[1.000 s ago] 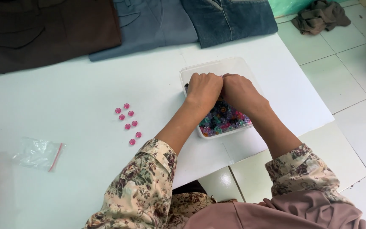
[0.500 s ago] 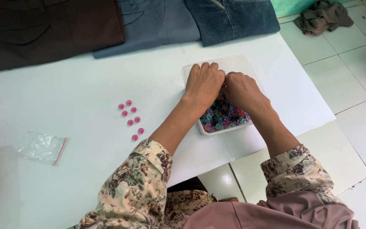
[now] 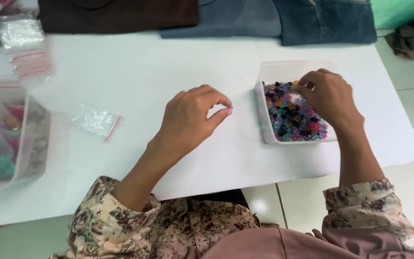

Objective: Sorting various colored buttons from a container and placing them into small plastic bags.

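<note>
The left hand (image 3: pixel 190 120) pinches a tiny pink bead (image 3: pixel 230 108) between the thumb tip and the forefinger tip; the bead is too small to tell which way it points. The other fingers curl loosely, and the hand hovers over the white table top (image 3: pixel 135 72), to the left of the box. The right hand (image 3: pixel 329 98) reaches into the clear rectangular plastic box (image 3: pixel 283 67), its fingertips bent together down among the small mixed-colour beads (image 3: pixel 291 117); I cannot tell if they hold one. The box lies with its long axis going away from the person, near the right edge of the table. The beads fill its near part, while the far part shows bare bottom. To the left of the left hand lies a small crumpled clear zip bag with a red strip (image 3: pixel 94 121). At the far left edge stands another clear container with coloured things (image 3: pixel 10 139), blurred. Dark folded cloth (image 3: pixel 120 14) and folded blue denim (image 3: pixel 312 21) lie along the far side.
</note>
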